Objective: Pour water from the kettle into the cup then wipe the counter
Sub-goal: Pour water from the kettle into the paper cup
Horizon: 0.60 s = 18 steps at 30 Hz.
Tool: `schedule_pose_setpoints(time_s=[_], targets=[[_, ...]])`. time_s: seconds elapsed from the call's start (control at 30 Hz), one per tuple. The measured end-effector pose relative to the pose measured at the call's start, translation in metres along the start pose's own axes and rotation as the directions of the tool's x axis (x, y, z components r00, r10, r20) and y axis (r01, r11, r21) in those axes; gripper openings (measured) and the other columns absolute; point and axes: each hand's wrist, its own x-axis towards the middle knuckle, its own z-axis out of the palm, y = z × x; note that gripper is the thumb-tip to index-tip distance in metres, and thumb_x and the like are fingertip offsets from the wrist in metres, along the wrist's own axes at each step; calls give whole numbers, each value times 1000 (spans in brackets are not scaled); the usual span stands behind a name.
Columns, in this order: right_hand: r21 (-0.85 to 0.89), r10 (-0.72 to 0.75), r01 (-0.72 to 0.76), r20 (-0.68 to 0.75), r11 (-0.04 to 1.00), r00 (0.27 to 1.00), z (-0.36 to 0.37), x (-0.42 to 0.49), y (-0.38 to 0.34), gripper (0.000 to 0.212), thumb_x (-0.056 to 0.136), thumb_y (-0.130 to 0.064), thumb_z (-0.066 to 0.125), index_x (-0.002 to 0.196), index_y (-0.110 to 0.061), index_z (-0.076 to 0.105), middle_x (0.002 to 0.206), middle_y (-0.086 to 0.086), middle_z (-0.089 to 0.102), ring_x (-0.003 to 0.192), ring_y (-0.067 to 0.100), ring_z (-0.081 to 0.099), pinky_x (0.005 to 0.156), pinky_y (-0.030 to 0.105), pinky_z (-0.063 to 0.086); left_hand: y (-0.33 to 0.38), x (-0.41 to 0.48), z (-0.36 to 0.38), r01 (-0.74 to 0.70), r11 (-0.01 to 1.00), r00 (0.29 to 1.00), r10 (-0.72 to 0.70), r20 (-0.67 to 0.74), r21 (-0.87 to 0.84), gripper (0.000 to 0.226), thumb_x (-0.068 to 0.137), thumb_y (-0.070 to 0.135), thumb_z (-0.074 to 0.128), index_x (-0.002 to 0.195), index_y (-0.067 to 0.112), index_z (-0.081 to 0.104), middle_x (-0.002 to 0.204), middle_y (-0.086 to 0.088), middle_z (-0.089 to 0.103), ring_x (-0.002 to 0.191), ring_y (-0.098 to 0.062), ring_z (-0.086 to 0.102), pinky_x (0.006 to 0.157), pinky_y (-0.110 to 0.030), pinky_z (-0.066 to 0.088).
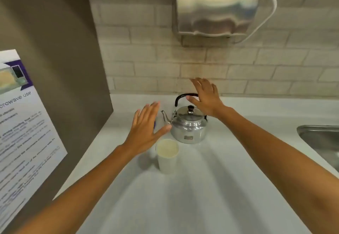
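Note:
A shiny metal kettle (pixel 189 126) with a black arched handle and a black lid knob stands on the white counter (pixel 211 188) near the tiled wall, spout pointing left. A white cup (pixel 167 155) stands just in front of it, its inside pale. My right hand (pixel 206 97) hovers open over the kettle's handle, thumb close to the black grip, fingers spread. My left hand (pixel 146 126) is open above the counter left of the kettle and behind the cup, holding nothing. A small blue thing shows at its edge, mostly hidden.
A steel sink (pixel 322 140) is set into the counter at the right. A steel paper dispenser (pixel 216 6) hangs on the brick wall above the kettle. A brown panel with a printed microwave notice (pixel 23 127) bounds the counter on the left.

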Motion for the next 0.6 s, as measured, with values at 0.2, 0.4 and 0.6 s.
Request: schedule_pose_setpoints(time_s=[0.2, 0.4, 0.6], targets=[[35, 28, -33, 145, 999, 989, 18, 11, 20, 59, 95, -44, 37, 144, -18, 19, 156, 9, 16, 144, 26, 7, 116, 49, 4, -6, -32, 19, 169, 939, 975, -115, 188, -301, 105, 56, 90, 33, 140, 41, -6, 155, 14, 0, 142, -9, -1, 116, -36, 4], [143, 58, -79, 143, 987, 988, 32, 29, 28, 57, 94, -47, 37, 142, -17, 26, 150, 11, 31, 139, 29, 24, 112, 46, 21, -9, -51, 41, 278, 860, 939, -149, 310, -428, 111, 53, 70, 70, 129, 61, -10, 136, 48, -1, 133, 11, 6, 110, -28, 13], [211, 165, -169, 37, 963, 986, 35, 47, 30, 45, 93, -49, 36, 89, -12, 62, 94, 15, 61, 101, 34, 54, 93, 47, 39, -6, -56, 70, 402, 757, 911, -273, 310, -515, 109, 45, 59, 80, 115, 74, -2, 119, 50, 23, 112, 25, 31, 89, 1, 30]])
